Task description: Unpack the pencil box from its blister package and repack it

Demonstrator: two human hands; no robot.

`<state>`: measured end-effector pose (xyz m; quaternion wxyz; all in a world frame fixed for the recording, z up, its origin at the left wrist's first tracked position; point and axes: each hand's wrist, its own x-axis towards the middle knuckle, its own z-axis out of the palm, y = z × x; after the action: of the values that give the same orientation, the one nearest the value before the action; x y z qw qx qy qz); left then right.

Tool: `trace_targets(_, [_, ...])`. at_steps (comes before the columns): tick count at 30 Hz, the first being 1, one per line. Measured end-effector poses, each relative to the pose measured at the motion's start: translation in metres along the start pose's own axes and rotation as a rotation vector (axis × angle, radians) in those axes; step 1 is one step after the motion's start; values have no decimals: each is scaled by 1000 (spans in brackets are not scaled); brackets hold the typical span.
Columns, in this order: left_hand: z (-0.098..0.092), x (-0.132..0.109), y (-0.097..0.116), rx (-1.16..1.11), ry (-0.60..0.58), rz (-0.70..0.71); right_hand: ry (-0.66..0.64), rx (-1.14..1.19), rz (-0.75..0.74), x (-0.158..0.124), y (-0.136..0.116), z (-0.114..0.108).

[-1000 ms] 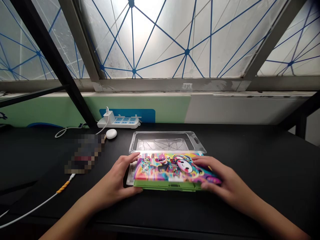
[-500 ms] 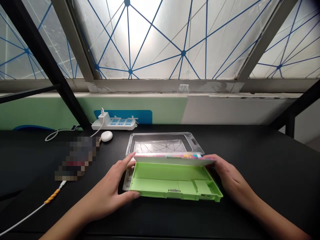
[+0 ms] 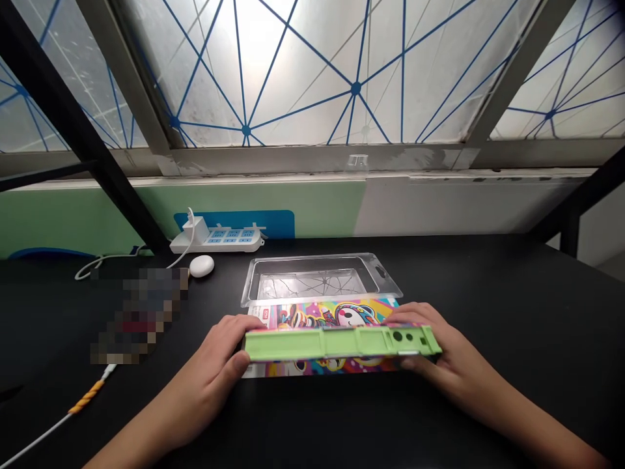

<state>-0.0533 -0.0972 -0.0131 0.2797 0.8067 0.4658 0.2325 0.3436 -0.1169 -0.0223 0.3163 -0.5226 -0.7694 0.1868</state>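
Note:
A green plastic pencil case [image 3: 336,344] is held level between my two hands, its long narrow side facing me. That side has shallow recesses and small round holes near the right end. My left hand [image 3: 222,355] grips the left end, thumb in front and fingers behind. My right hand [image 3: 434,342] closes round the right end, fingers over the top and thumb below; part of its grip is hidden. Under and behind the case lies a colourful printed card [image 3: 312,312] with cartoon figures. The case's inside is out of sight.
A clear plastic packaging tray [image 3: 254,264] lies just behind the card on the black table [image 3: 463,286]. At the left are a blurred-out object [image 3: 141,319] with a white cable [image 3: 51,426], a white round case [image 3: 202,266] and a power strip [image 3: 234,240].
The pencil case stood open with its green interior showing; now its lid no longer stands up, and its narrow side faces me. Both hands have shifted their grip on its ends.

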Motion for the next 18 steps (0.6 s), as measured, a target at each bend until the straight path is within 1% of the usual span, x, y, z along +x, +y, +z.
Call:
trace_targets(2, [0,2,2,56,-9,21,-23,-41,95,6,-1,2])
trace_targets(4, [-1,4,5,109,-54,29,-82,-101,158,12,-4,4])
trace_targets(6, [-2,5,7,124,-94,19,-140,-150,157,15,-8,3])
trace_targets(8, [-2,6,7,119,-87,-12,-167,-177,144,15,-12,2])
trace_targets(11, [0,6,4,119,-35,-51,-157,-219,169,12,-14,1])
trace_targets(14, [3,5,1,129,-17,-41,-140,-275,201,8,-12,0])
trace_targets(16, [5,4,-1,150,-5,-31,-133,-298,185,6,-9,1])
trace_targets(18, [7,3,-2,179,2,-25,-127,-311,138,5,-6,1])
